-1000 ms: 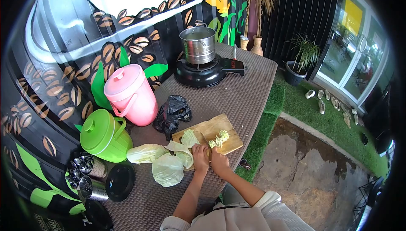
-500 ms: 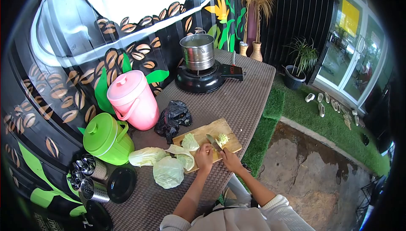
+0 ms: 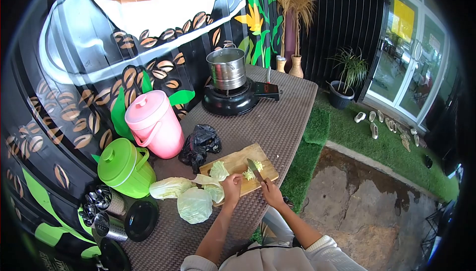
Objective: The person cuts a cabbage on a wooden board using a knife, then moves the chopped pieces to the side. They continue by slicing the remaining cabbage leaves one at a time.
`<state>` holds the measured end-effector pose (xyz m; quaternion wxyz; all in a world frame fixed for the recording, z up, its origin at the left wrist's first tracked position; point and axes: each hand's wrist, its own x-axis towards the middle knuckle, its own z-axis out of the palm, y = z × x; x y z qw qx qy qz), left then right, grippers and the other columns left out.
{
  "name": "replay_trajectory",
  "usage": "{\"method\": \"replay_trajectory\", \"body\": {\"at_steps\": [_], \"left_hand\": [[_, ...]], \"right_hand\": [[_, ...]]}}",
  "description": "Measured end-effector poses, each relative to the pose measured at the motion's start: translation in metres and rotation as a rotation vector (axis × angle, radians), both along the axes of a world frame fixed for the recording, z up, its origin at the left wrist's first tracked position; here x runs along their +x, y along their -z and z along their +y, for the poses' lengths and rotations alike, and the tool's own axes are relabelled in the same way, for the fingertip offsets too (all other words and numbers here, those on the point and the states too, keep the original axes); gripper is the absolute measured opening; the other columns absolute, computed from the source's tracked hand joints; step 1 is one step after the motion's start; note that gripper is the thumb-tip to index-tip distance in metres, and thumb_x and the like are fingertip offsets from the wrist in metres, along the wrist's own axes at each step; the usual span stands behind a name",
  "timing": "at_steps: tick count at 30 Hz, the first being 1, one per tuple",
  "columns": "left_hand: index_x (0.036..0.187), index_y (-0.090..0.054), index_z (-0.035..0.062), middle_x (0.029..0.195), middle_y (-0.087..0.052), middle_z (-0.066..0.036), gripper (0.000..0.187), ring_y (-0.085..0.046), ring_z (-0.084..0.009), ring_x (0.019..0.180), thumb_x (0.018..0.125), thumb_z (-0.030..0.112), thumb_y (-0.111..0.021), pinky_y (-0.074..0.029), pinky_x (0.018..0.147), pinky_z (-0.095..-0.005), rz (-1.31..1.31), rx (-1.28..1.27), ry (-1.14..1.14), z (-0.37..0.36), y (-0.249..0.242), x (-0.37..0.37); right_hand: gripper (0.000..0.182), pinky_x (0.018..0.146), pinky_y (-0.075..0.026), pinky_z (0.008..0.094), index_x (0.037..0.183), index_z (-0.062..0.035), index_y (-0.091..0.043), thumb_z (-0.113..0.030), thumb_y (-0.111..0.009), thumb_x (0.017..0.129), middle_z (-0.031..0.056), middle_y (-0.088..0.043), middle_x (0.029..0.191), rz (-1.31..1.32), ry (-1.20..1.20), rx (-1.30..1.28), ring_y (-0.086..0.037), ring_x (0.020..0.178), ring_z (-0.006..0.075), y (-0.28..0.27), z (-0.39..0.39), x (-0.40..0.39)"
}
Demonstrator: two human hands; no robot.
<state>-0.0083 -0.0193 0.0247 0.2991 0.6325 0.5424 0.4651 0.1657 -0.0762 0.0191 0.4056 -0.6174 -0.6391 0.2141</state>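
My right hand [image 3: 271, 193] grips a knife [image 3: 255, 168] by its handle, the blade lying over shredded cabbage [image 3: 249, 174] on a wooden cutting board [image 3: 256, 153]. At the board's near side, left of the blade, my left hand [image 3: 231, 187] is curled closed; whatever its fingers may hold is hidden. A cut piece of cabbage [image 3: 218, 170] sits on the board just beyond that hand. To its left are a loose cabbage leaf [image 3: 171, 187], another leaf [image 3: 213, 191] overlapping the board, and a round cabbage head [image 3: 195, 206] on the table.
Behind the board lies a black plastic bag [image 3: 201, 144]. A pink lidded jug [image 3: 157, 127] and a green one [image 3: 125, 167] stand left. Farther back, a metal pot [image 3: 226, 70] sits on a black portable stove [image 3: 229, 100]. Utensil holders [image 3: 110, 225] and a black plate [image 3: 142, 220] are nearby.
My left hand has drawn back leftward from the blade. The knife now lies across the shreds, which look more spread out. The whole view has shifted slightly.
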Motion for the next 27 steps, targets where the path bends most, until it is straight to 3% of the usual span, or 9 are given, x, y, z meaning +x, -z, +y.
{"method": "replay_trajectory", "body": {"at_steps": [2, 4, 6, 7, 10, 12, 14, 21, 27], "left_hand": [[0.092, -0.068, -0.0013, 0.088, -0.069, -0.011, 0.016, -0.065, -0.0179, 0.075, 0.079, -0.007, -0.060, -0.050, 0.069, -0.0286, 0.062, 0.039, -0.005, 0.002, 0.004, -0.002], [0.092, -0.068, -0.0003, 0.088, -0.070, -0.012, 0.020, -0.065, -0.0202, 0.076, 0.078, -0.009, -0.058, -0.050, 0.068, -0.0303, 0.124, 0.080, -0.005, 0.002, 0.005, -0.001], [0.092, -0.069, 0.0012, 0.086, -0.068, -0.017, 0.027, -0.063, -0.0336, 0.084, 0.074, -0.010, -0.053, -0.048, 0.078, -0.0400, 0.185, 0.137, 0.021, -0.001, 0.009, -0.001], [0.090, -0.068, 0.0022, 0.092, -0.068, -0.014, 0.026, -0.060, -0.0352, 0.090, 0.074, -0.011, -0.052, -0.046, 0.084, -0.0417, 0.152, 0.207, 0.012, -0.004, 0.013, 0.001], [0.091, -0.067, 0.0017, 0.101, -0.068, -0.015, 0.024, -0.060, -0.0354, 0.094, 0.077, -0.011, -0.052, -0.047, 0.083, -0.0418, 0.182, 0.324, -0.003, -0.016, 0.016, 0.002], [0.092, -0.067, 0.0027, 0.103, -0.067, -0.014, 0.025, -0.058, -0.0354, 0.098, 0.077, -0.010, -0.051, -0.046, 0.086, -0.0428, 0.213, 0.265, 0.005, -0.023, 0.016, 0.002], [0.093, -0.067, 0.0031, 0.107, -0.066, -0.011, 0.030, -0.057, -0.0330, 0.103, 0.073, -0.011, -0.051, -0.045, 0.091, -0.0414, 0.212, 0.248, 0.021, -0.023, 0.016, 0.002], [0.098, -0.066, 0.0037, 0.109, -0.065, -0.010, 0.034, -0.055, -0.0313, 0.106, 0.072, -0.011, -0.050, -0.044, 0.094, -0.0403, 0.263, 0.251, 0.076, -0.027, 0.011, 0.000], [0.114, -0.060, 0.0050, 0.117, -0.059, -0.009, 0.044, -0.050, -0.0296, 0.111, 0.072, -0.008, -0.054, -0.040, 0.097, -0.0404, 0.492, 0.291, 0.140, -0.030, 0.001, 0.003]], "right_hand": [[0.027, 0.063, -0.047, 0.0535, 0.102, -0.0028, -0.047, -0.029, -0.046, 0.096, 0.0255, -0.063, 0.088, -0.089, 0.084, -0.181, -0.062, 0.076, 0.0442, -0.007, -0.005, 0.000], [0.027, 0.063, -0.048, 0.0537, 0.103, -0.0027, -0.047, -0.029, -0.047, 0.095, 0.0259, -0.063, 0.086, -0.138, 0.093, -0.178, -0.062, 0.075, 0.0442, -0.014, -0.011, 0.001], [0.028, 0.064, -0.048, 0.0538, 0.104, -0.0026, -0.047, -0.029, -0.048, 0.095, 0.0263, -0.063, 0.083, -0.187, 0.100, -0.175, -0.063, 0.075, 0.0442, -0.020, -0.012, 0.003], [0.027, 0.063, -0.049, 0.0538, 0.104, -0.0027, -0.047, -0.028, -0.048, 0.094, 0.0262, -0.063, 0.080, -0.219, 0.123, -0.189, -0.062, 0.073, 0.0445, -0.023, -0.010, 0.006], [0.024, 0.061, -0.050, 0.0537, 0.103, -0.0038, -0.048, -0.026, -0.050, 0.093, 0.0255, -0.063, 0.072, -0.279, 0.176, -0.181, -0.062, 0.068, 0.0442, -0.029, 0.000, 0.017], [0.023, 0.060, -0.050, 0.0520, 0.102, -0.0044, -0.048, -0.026, -0.050, 0.093, 0.0244, -0.063, 0.071, -0.351, 0.185, -0.183, -0.063, 0.066, 0.0422, -0.033, 0.009, 0.028], [0.022, 0.057, -0.050, 0.0501, 0.101, -0.0047, -0.048, -0.026, -0.050, 0.094, 0.0227, -0.063, 0.068, -0.411, 0.163, -0.181, -0.063, 0.063, 0.0403, -0.024, 0.016, 0.037], [0.021, 0.055, -0.050, 0.0491, 0.098, -0.0067, -0.047, -0.028, -0.048, 0.095, 0.0184, -0.062, 0.064, -0.544, -0.055, -0.090, -0.063, 0.061, 0.0373, -0.016, 0.023, 0.045], [0.022, 0.054, -0.050, 0.0485, 0.100, -0.0099, -0.048, -0.031, -0.046, 0.096, 0.0160, -0.062, 0.065, -0.615, -0.190, -0.099, -0.063, 0.061, 0.0361, -0.022, 0.032, 0.048]]}}
